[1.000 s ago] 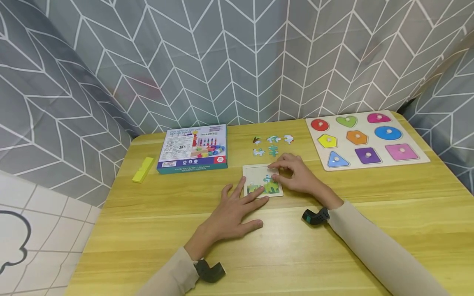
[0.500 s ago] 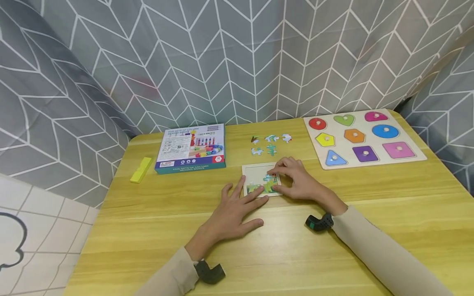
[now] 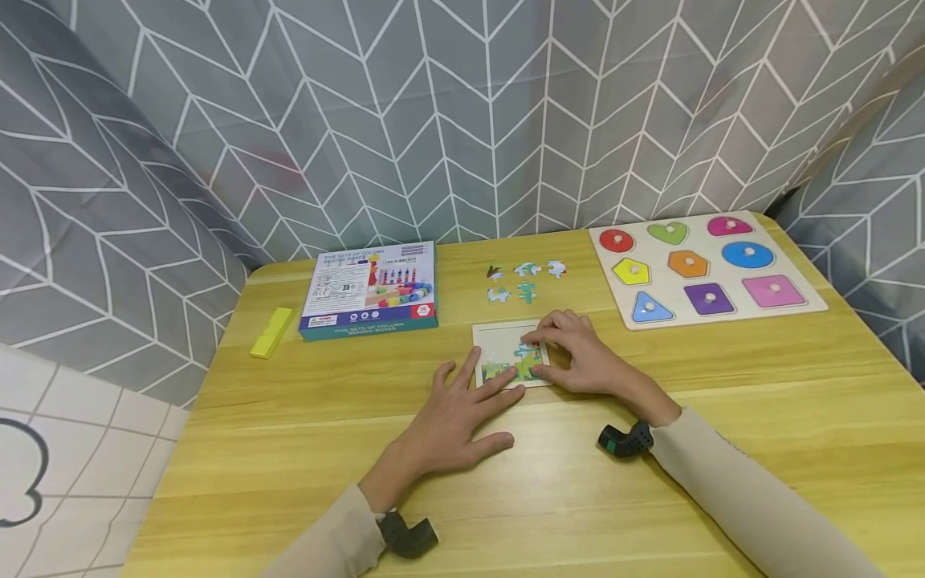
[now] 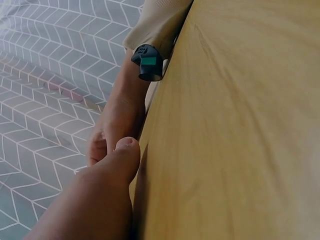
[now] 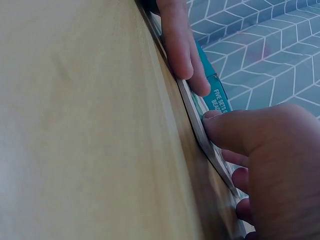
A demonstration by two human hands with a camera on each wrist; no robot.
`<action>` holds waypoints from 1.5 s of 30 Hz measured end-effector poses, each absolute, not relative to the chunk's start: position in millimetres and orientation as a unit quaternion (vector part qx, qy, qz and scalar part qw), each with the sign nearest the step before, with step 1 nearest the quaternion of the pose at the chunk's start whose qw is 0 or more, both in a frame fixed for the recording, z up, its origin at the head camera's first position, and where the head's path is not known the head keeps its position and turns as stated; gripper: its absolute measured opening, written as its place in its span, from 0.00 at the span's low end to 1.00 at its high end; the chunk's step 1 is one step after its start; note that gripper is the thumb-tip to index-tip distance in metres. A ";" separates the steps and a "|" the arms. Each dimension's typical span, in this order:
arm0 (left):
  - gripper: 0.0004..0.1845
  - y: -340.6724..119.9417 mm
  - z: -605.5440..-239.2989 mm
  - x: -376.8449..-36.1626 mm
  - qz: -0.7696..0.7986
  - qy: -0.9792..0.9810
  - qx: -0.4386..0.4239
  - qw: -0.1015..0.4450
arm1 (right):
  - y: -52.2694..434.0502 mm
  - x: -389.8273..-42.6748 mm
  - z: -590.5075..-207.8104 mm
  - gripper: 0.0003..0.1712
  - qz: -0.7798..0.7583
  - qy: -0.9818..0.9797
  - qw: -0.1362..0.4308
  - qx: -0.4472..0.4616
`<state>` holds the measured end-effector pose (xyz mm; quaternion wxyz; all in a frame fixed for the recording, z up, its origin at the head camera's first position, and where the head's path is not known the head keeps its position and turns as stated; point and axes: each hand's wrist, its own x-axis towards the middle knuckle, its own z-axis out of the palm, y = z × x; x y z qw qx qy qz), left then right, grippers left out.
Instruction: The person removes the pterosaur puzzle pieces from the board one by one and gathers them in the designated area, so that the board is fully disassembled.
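The left hand lay flat, fingers straight, steadying the puzzle tray from its left, while the right hand pinched a piece over its right half.

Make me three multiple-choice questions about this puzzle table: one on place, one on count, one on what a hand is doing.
1. Where do the loose jigsaw pieces lie from the small white puzzle tray?
A. Beyond it
B. Left of it
C. On the blue box

2. How many coloured shapes sit in the wooden shape board?
A. Six
B. Eight
C. Ten

3. What is the left hand doing?
A. Lifting the yellow block
B. Gripping the box
C. Resting flat, fingers on the tray

Answers: 1 A, they lie toward the curtain; 2 B, eight knobbed shapes show; 3 C, straight fingers touch the tray's near corner.
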<state>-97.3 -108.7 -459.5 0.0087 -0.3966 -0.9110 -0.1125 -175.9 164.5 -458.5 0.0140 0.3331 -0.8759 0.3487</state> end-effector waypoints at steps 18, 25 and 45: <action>0.38 -108.9 -458.5 -96.5 -0.107 -0.909 -0.403 -0.002 | 164.2 -174.8 -456.1 0.21 0.347 -0.876 0.011 0.336; 0.37 -109.3 -458.0 -96.9 -0.103 -0.907 -0.409 0.009 | 164.1 -174.3 -455.0 0.22 0.357 -0.872 0.005 0.336; 0.38 -109.3 -459.3 -96.8 -0.103 -0.908 -0.406 0.003 | 165.4 -174.5 -454.1 0.22 0.394 -0.860 -0.025 0.324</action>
